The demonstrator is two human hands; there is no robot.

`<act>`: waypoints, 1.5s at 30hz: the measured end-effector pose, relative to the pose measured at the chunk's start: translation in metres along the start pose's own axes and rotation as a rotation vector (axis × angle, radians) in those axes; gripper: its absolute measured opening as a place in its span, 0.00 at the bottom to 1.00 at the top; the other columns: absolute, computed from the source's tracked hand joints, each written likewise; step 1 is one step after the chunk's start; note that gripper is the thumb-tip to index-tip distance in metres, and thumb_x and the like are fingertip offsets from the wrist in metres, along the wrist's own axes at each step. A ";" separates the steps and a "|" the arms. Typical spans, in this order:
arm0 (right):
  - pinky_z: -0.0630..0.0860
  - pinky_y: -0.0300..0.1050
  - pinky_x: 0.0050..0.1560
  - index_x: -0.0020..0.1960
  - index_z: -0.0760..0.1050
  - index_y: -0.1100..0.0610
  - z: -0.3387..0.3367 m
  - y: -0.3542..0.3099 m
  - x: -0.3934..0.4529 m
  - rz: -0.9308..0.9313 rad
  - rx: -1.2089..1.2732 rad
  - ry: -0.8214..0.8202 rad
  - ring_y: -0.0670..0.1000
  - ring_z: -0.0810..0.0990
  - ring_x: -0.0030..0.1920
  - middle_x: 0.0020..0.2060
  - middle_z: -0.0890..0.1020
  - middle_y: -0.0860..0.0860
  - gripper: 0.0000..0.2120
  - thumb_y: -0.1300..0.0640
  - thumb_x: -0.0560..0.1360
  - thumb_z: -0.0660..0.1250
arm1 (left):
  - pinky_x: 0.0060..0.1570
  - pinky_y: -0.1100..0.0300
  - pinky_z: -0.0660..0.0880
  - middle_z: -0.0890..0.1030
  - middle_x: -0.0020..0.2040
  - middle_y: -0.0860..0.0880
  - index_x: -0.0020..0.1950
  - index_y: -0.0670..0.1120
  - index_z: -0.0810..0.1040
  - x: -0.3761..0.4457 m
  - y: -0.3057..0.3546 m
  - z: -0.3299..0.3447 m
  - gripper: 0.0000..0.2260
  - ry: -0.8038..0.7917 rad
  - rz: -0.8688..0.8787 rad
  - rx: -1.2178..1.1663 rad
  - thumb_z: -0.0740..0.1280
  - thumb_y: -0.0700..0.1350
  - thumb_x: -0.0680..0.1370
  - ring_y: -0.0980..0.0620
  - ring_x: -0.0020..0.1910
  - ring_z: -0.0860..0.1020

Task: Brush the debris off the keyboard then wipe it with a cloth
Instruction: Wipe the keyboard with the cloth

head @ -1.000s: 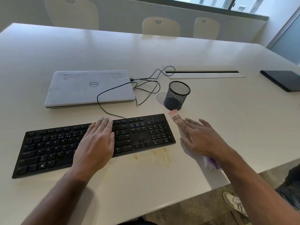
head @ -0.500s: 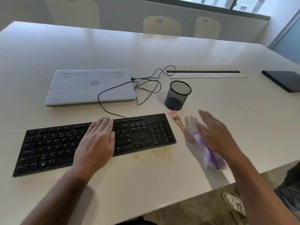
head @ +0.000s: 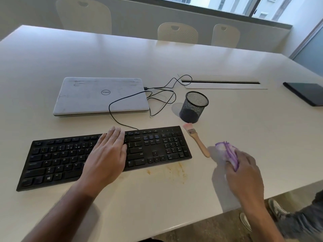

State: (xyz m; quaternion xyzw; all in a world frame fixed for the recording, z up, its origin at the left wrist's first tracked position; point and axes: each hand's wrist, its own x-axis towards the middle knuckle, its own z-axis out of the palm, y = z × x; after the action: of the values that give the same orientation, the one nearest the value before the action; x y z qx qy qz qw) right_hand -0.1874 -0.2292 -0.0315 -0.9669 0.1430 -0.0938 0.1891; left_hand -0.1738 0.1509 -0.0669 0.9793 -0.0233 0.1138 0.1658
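Note:
A black keyboard lies across the near part of the white table. My left hand rests flat on its middle keys, fingers together and holding nothing. Just right of the keyboard lies a small wooden-handled brush with pinkish bristles pointing away from me. My right hand is to the right of the brush handle, fingers closed around a bunched white and purple cloth, which sticks out above the fingers.
Orange-brown debris is smeared on the table below the keyboard's right end. A black mesh cup stands behind the brush. A closed white laptop with a black cable lies behind the keyboard. A dark flat device lies far right.
My right hand left the brush lying on the table, moved right and toward me, and closed on the cloth, lifting it. My left hand stayed on the keyboard.

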 end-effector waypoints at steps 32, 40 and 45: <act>0.76 0.56 0.55 0.68 0.79 0.50 0.068 -0.163 0.030 -0.374 -0.304 -0.028 0.61 0.76 0.57 0.64 0.81 0.51 0.22 0.51 0.78 0.56 | 0.80 0.52 0.52 0.66 0.79 0.47 0.80 0.43 0.65 -0.018 -0.055 -0.021 0.29 0.046 -0.058 0.121 0.45 0.56 0.83 0.52 0.80 0.58; 0.75 0.54 0.57 0.68 0.80 0.53 0.061 -0.156 0.045 -0.301 -0.222 0.027 0.61 0.75 0.59 0.62 0.80 0.55 0.17 0.52 0.82 0.62 | 0.80 0.52 0.52 0.66 0.79 0.46 0.80 0.43 0.64 -0.018 -0.056 -0.019 0.29 0.047 -0.056 0.126 0.46 0.55 0.83 0.52 0.80 0.58; 0.77 0.56 0.52 0.68 0.79 0.57 0.077 -0.184 0.006 -0.361 -0.286 0.013 0.62 0.77 0.56 0.56 0.82 0.58 0.21 0.54 0.77 0.63 | 0.80 0.52 0.51 0.67 0.79 0.46 0.79 0.43 0.65 -0.018 -0.056 -0.018 0.29 0.052 -0.061 0.127 0.47 0.55 0.83 0.52 0.80 0.58</act>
State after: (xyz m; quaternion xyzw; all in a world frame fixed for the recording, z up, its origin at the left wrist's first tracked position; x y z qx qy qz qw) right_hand -0.1193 -0.0419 -0.0285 -0.9932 -0.0194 -0.1109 0.0295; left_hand -0.1909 0.2096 -0.0720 0.9848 0.0181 0.1352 0.1071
